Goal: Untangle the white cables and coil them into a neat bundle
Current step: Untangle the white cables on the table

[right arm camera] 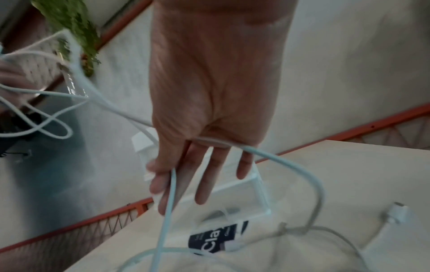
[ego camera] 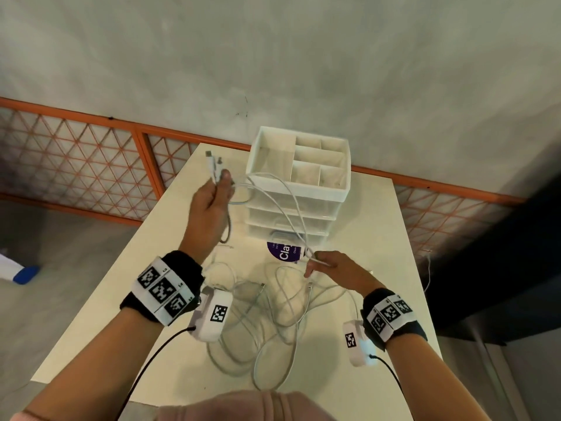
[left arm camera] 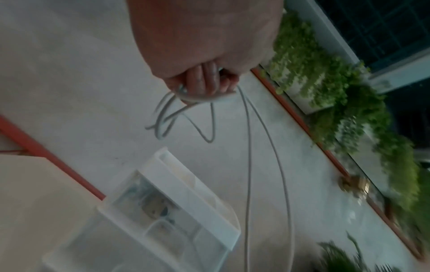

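Observation:
Several white cables lie tangled (ego camera: pixel 273 314) on the cream table (ego camera: pixel 379 226). My left hand (ego camera: pixel 223 180) is raised over the table's far left. It grips a few cable ends whose connectors (ego camera: pixel 214 164) stick up above the fist. In the left wrist view its fingers (left arm camera: pixel 204 81) curl round the strands, and two long strands (left arm camera: pixel 249 147) hang down from it. They arc past the organizer to my right hand (ego camera: pixel 312 259), low over the tangle. There thumb and forefinger pinch a strand (right arm camera: pixel 171 184) while the other fingers stay straight.
A white drawer organizer (ego camera: pixel 303 189) with open top compartments stands at the table's far side. A small container with a purple label (ego camera: pixel 283 252) lies in front of it. A loose connector (right arm camera: pixel 398 211) rests on the table. An orange railing (ego camera: pixel 91 117) runs behind.

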